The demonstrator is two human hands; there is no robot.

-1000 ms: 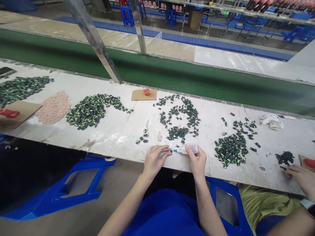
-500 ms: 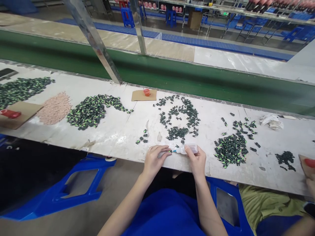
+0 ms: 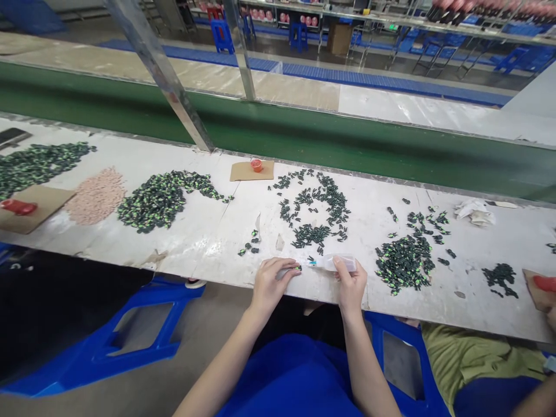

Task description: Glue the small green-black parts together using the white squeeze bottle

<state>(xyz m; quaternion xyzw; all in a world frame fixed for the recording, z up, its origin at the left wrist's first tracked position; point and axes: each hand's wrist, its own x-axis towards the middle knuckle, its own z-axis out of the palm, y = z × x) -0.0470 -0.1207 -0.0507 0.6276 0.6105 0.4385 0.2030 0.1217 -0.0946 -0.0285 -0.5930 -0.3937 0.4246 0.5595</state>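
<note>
My left hand pinches a small dark green part at the near edge of the white workbench. My right hand grips a small clear glue bottle lying sideways. Its blue nozzle points left and its tip sits just short of the part. A scattered ring of dark green parts lies just beyond my hands. A few loose ones sit to the left of my left hand.
Heaps of green-black parts lie left and right. A pink heap and cardboard with a red bottle sit far left. An orange cap rests on cardboard. A green conveyor runs behind. A co-worker in olive trousers sits at my right.
The glue bottle's nozzle has drawn back slightly right from the part. The co-worker's hand at the far right has left the bench and gone out of view.
</note>
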